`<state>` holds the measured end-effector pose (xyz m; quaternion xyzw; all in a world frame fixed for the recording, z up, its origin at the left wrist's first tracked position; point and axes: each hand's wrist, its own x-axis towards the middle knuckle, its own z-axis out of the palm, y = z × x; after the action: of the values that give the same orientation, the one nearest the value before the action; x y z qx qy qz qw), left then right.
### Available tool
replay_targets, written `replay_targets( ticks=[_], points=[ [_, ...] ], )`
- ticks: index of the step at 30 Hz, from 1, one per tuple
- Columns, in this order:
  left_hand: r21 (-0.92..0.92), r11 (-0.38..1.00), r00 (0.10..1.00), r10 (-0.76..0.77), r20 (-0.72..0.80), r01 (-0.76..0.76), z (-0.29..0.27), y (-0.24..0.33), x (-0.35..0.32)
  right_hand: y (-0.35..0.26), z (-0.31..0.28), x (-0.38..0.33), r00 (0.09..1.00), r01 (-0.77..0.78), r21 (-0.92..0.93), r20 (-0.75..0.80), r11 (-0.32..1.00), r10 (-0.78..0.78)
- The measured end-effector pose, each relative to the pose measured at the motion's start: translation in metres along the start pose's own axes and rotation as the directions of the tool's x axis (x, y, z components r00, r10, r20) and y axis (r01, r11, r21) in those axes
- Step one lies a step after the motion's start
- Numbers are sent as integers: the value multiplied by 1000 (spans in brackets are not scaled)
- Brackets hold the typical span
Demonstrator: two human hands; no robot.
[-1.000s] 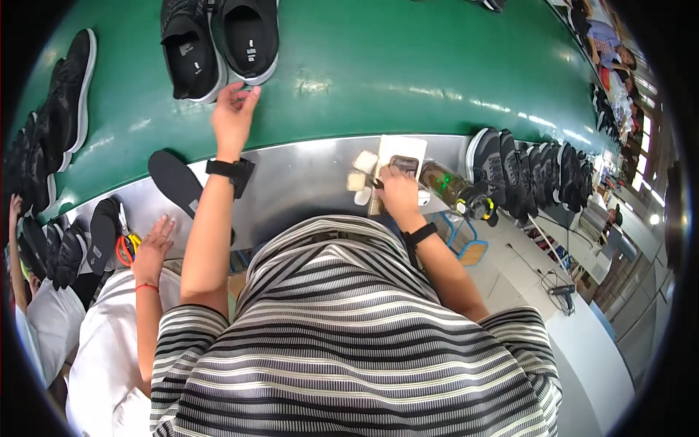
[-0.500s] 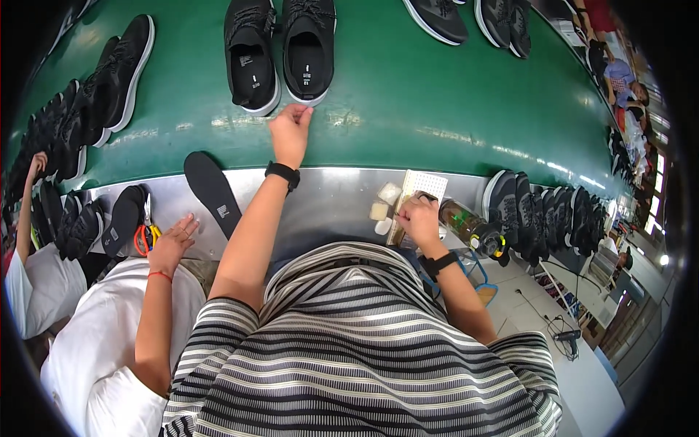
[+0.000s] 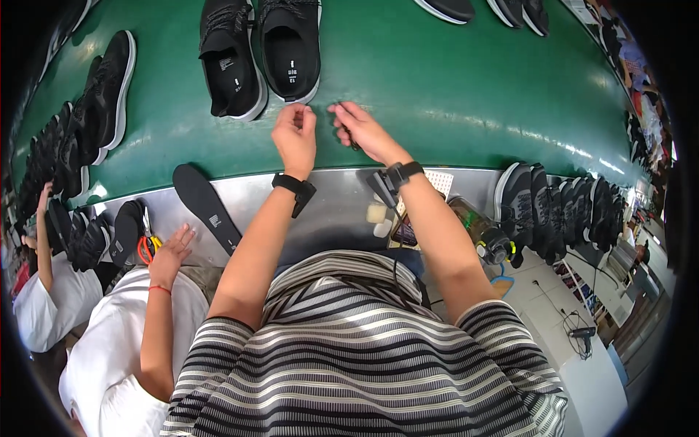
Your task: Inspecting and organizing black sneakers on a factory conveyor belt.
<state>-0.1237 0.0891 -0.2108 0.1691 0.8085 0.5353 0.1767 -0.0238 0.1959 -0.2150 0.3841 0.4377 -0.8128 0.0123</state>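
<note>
On the green belt, close to its near edge where it meets the metal ledge: one pair of black shoes, soles down, openings up, white rims, toes pointing away from the person. Left hand: loosely curled, fingertips pinched together just below the heel of the right-hand shoe, near it but whether touching cannot be told; what it pinches, if anything, is too small to make out. Right hand: half closed, thumb and fingers gripping a small dark object, kind not legible, hovering over bare belt just beside the left hand. Both wrists carry black bands. On the metal ledge: one loose black insole lying slantwise toward the left end; a few pale blocks and a perforated card under the right forearm; a bottle toward the right end. Along the belt's left edge, a row of black shoes on their sides; another row stacked at the ledge's right end. A neighbour's hand rests at the ledge's left end beside orange-handled scissors. Risk, as judged: the small dark object could slip onto the belt and be lost among the shoes, the grip being fingertip only; the right forearm, hanging low over the ledge, could knock the pale blocks or the bottle off its front edge.
</note>
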Motion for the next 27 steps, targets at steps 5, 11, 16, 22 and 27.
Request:
replay_targets(
  ticks=[5, 11, 16, 22, 27],
  points=[
    [104, 994, 999, 38, -1, -38, 14, -6, -3, -6, -11, 22, 988, -69, -116, 132, 991, 84],
    [49, 997, 999, 53, -11, -53, 25, -6, -7, -20, -13, 38, 996, 2, -222, 92, 975, 19],
    [49, 998, 999, 43, -10, -42, 27, -1, -7, -21, -18, 41, 989, -58, -116, 126, 991, 73],
    [101, 993, 998, 69, 13, -70, 28, 0, -9, -19, -26, 41, 987, -38, -19, 153, 999, 41],
    [78, 989, 992, 127, 7, -127, 33, -1, -11, -19, -33, 38, 981, -80, 12, 179, 997, 76]
  ],
)
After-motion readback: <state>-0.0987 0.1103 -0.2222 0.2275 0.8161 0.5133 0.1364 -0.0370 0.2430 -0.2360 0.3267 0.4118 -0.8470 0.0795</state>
